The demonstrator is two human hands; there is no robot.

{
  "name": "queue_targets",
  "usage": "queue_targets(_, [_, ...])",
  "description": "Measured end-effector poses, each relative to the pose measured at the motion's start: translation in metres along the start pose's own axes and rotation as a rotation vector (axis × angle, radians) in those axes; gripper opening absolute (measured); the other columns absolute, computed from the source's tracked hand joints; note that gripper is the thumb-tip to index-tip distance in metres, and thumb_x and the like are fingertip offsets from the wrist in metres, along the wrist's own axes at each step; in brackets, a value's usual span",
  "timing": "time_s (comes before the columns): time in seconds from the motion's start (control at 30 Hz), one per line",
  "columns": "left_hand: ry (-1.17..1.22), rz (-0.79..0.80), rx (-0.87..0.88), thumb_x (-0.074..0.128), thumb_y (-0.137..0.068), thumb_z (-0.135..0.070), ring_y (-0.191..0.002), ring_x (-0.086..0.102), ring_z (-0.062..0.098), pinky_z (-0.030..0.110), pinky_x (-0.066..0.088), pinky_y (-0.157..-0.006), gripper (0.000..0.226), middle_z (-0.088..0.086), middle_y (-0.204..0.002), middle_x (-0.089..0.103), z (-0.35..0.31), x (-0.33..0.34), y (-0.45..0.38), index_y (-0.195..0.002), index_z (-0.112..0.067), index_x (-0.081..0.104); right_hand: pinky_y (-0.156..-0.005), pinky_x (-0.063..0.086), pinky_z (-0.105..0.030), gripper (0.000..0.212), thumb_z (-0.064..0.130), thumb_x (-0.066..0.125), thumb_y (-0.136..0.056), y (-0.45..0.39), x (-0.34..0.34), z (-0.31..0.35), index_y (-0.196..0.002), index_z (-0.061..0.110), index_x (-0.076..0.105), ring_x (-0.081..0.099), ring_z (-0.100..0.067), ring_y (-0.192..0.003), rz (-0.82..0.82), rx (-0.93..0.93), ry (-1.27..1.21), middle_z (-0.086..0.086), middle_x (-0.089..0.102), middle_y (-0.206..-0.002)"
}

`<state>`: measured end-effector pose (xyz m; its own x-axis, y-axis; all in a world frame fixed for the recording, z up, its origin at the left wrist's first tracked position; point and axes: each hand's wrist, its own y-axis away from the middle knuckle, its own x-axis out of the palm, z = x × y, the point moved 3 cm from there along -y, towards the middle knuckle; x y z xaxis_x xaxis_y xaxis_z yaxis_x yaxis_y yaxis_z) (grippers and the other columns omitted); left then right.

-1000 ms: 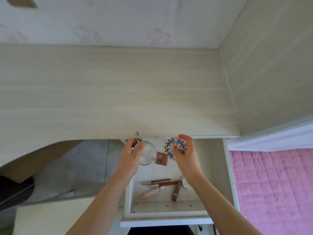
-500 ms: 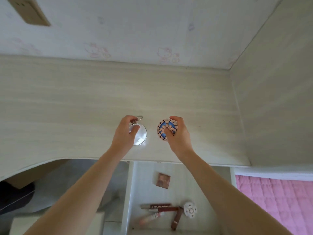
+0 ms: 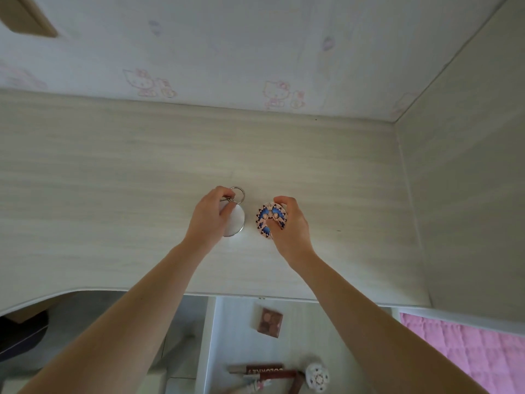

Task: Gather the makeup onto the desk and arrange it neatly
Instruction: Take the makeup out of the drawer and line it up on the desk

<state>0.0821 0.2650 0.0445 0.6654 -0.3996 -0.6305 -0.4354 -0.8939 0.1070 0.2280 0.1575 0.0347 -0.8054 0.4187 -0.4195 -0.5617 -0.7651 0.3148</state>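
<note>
Surface: pale wood-grain desk top (image 3: 113,180) filling the middle of the view, with cartoon-cat wallpaper (image 3: 199,52) at 12 o'clock and a pale side panel (image 3: 468,166) at 3 o'clock
Drawer: open white drawer (image 3: 235,322) at 6 o'clock below the surface edge, holding a small brown square eyeshadow palette (image 3: 270,321), dark brown lettered tubes (image 3: 264,371) and a white flower-shaped round case (image 3: 317,377)
Bed: pink quilted cover (image 3: 468,345) at 4 o'clock
Left hand (image 3: 211,216): fingers curled over the round silver compact mirror (image 3: 237,220), thumb and fingertips pinching it by its metal key ring (image 3: 238,193); the mirror lies at the centre of the surface
Right hand (image 3: 289,223): fingers curled around the round pink case with blue and dark triangle pattern (image 3: 270,218), gripping its rim, the case tilted, whether it touches the surface I cannot tell
Spacing: mirror at 9 o'clock of the patterned case, just beside it, a narrow strip of surface between them
</note>
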Motion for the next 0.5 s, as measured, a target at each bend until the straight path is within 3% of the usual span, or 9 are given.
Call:
queue_targets(0.2, [-0.083, -0.051, 0.025, 0.059, -0.09, -0.014, -0.109, 0.048, 0.014, 0.016, 0.031, -0.082, 0.018, -0.017, -0.095, 0.053, 0.003, 0.01, -0.007, -0.107, -0.016, 0.064, -0.066, 0.045, -0.012, 0.043, 0.011, 0.061, -0.084, -0.008, -0.001, -0.004, -0.12, 0.032, 0.048, 0.058, -0.013, -0.096, 0.005, -0.017, 0.037, 0.0, 0.059, -0.113])
queue_targets(0.27, [-0.128, -0.077, 0.051, 0.06, -0.089, -0.012, -0.106, 0.049, 0.018, 0.015, 0.03, -0.081, 0.018, -0.009, -0.099, 0.06, 0.005, 0.013, -0.006, -0.106, -0.014, 0.064, -0.07, 0.045, -0.013, 0.042, 0.014, 0.061, -0.086, -0.009, 0.0, -0.004, -0.122, 0.03, 0.049, 0.057, -0.015, -0.099, 0.002, -0.054, 0.105, 0.0, 0.058, -0.113])
queue_targets(0.4, [-0.14, -0.117, 0.008, 0.058, -0.091, -0.015, -0.108, 0.047, 0.02, 0.021, 0.034, -0.085, 0.021, -0.001, -0.113, 0.063, 0.008, 0.016, -0.001, -0.112, -0.014, 0.062, -0.089, 0.047, -0.032, 0.044, 0.02, 0.064, -0.087, -0.01, 0.0, -0.005, -0.128, 0.024, 0.05, 0.05, -0.022, -0.107, 0.003, -0.081, 0.247, -0.004, 0.048, -0.118])
queue_targets(0.5, [-0.157, -0.135, -0.009, 0.054, -0.092, -0.015, -0.113, 0.046, 0.024, 0.029, 0.04, -0.09, 0.031, 0.002, -0.122, 0.06, 0.008, 0.016, 0.004, -0.123, -0.015, 0.059, -0.09, 0.037, -0.024, 0.045, 0.025, 0.064, -0.088, -0.011, 0.0, -0.008, -0.131, 0.021, 0.051, 0.041, -0.022, -0.112, 0.028, -0.066, 0.308, -0.005, 0.043, -0.124])
